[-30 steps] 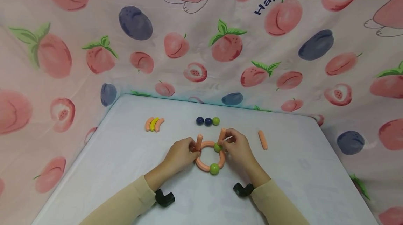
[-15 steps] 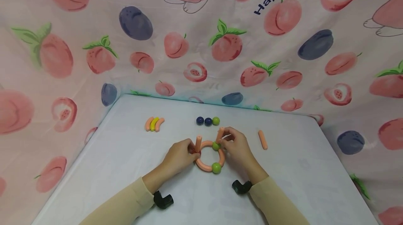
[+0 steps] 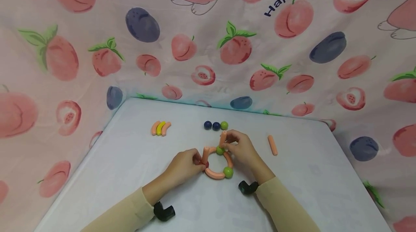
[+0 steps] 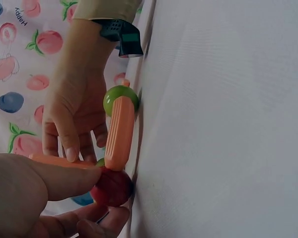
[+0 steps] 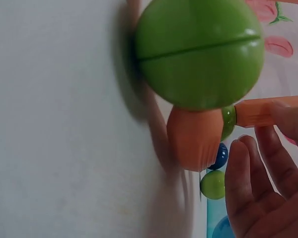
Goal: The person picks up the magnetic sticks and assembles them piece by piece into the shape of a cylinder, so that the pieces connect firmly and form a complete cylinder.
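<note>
A ring of curved orange pieces [image 3: 215, 174] lies on the table, joined by a red ball [image 4: 111, 187] and green balls. My left hand [image 3: 185, 164] pinches the red ball at the ring's left, thumb on top and fingers below in the left wrist view. From this ball rises an orange stick [image 3: 206, 155]. At the ring's back my right hand [image 3: 239, 148] pinches a second upright orange stick [image 5: 258, 111], which stands on a green ball [image 3: 220, 150]. Another green ball [image 3: 228, 172] sits at the ring's front right, untouched.
Behind the ring are two dark blue balls [image 3: 208, 125] and a green ball [image 3: 224, 125] in a row. Two orange curved pieces flank a yellow one [image 3: 159, 128] at the back left. A loose orange stick [image 3: 272, 145] lies right. Patterned cloth [image 3: 201, 44] hangs behind.
The ring has turned counterclockwise as seen from above: its front green ball moved right, its back one left. My left hand came slightly nearer; my right hand moved left with its stick.
</note>
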### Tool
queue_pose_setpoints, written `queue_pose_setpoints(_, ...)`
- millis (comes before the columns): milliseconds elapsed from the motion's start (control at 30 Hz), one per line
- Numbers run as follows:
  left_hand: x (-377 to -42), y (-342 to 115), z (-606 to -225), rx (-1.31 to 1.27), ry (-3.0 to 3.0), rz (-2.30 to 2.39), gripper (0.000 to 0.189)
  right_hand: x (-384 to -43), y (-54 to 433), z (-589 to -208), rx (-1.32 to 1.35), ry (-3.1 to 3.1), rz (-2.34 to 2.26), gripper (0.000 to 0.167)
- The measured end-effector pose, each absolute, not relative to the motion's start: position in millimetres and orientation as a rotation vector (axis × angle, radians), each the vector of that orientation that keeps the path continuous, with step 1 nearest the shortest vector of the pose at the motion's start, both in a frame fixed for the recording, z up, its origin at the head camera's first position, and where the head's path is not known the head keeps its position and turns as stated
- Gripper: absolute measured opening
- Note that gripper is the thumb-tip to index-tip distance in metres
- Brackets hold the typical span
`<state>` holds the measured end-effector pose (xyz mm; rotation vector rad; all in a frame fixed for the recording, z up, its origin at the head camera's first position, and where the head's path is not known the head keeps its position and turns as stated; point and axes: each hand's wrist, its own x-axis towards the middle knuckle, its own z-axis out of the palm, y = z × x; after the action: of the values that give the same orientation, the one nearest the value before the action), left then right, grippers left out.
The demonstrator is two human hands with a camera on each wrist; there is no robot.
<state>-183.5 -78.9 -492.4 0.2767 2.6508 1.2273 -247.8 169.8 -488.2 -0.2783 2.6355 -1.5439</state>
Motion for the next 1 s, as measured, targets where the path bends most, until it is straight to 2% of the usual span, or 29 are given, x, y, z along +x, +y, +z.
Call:
queue_pose_setpoints(367, -216.3, -91.1, -481.3, 0.341, 2.595, 1.209, 0.017, -248.8, 172.0, -492.0, -0.291, 2.640, -1.528, 0.023)
queue_pose_setpoints(633, -258.3, -67.1, -489.6, 0.494, 2.556, 1.200, 0.031, -247.5, 173.0, -490.4, -0.279, 2.643, -1.520, 0.024)
queue_pose_setpoints(833, -274.3, -52.2, -495.7, 0.671, 2.430, 1.217, 0.029, -246.0, 173.3, -489.8, -0.284, 2.620, -1.537, 0.023)
queue_pose_setpoints(1000, -278.4, -44.9, -503.1, 0.695, 2.416, 1.232, 0.026, -245.6, 175.4, -490.6, -0.262, 2.619, -1.530, 0.023)
